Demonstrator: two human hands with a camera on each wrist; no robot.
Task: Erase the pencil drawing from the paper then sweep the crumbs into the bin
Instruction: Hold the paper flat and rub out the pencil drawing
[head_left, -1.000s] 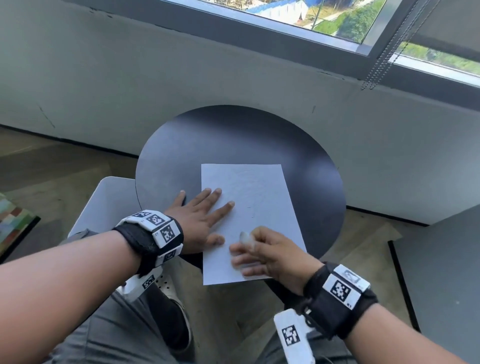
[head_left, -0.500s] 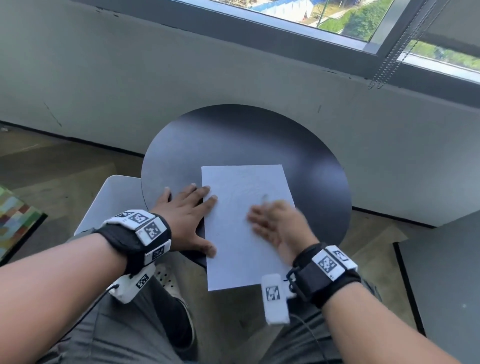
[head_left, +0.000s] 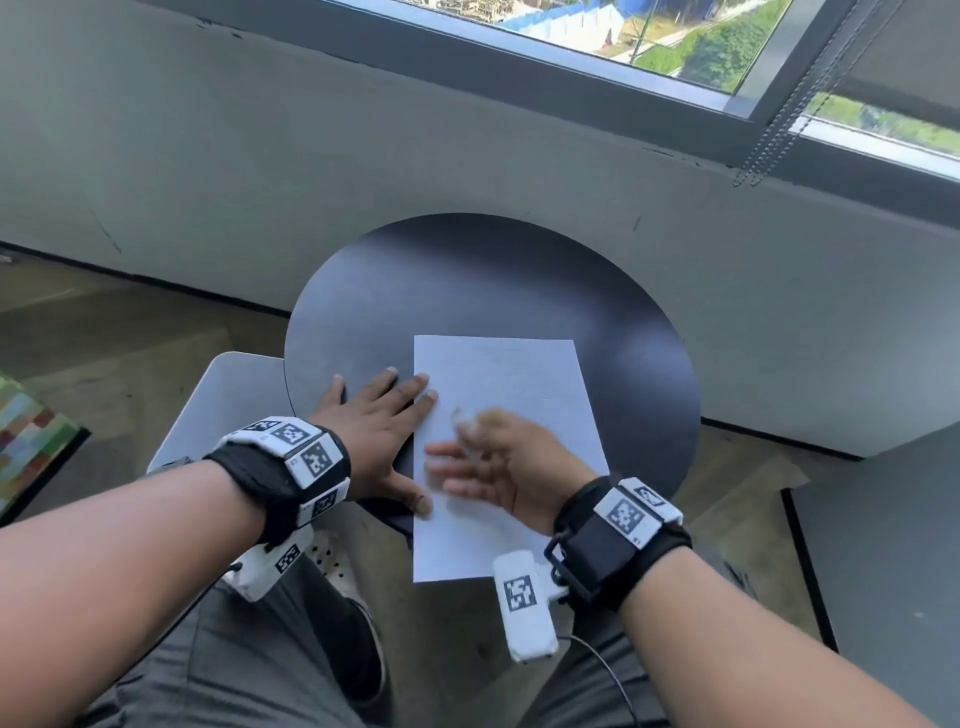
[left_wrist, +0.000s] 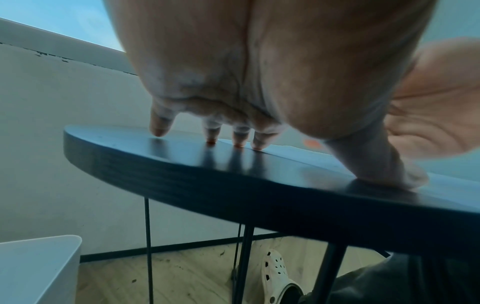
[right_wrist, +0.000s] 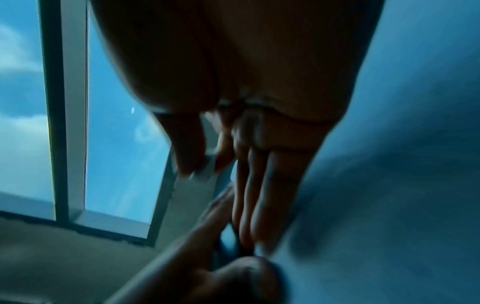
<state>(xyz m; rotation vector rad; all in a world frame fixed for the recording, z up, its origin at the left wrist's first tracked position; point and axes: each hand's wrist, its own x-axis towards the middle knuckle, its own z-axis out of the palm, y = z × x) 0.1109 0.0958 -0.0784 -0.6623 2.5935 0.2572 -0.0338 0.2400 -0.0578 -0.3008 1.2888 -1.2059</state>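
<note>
Paper (head_left: 511, 395): a white sheet lying flat on the round black table (head_left: 467, 280), long side running away from the person, near edge hanging past the table rim; only faint grey pencil marks show, near its middle.
Left hand (head_left: 376, 426): flat and spread, fingers straight, fingertips (left_wrist: 211, 137) pressing down at the sheet's left edge, thumb on the lower left edge.
Right hand (head_left: 498, 462): blurred over the middle of the sheet, thumb and forefinger pinching a small white eraser (head_left: 460, 415), the other fingers spread loosely.
Eraser contact: its tip meets the sheet; blur hides detail.
Bin (head_left: 218, 410): white, on the floor just left of the table.
</note>
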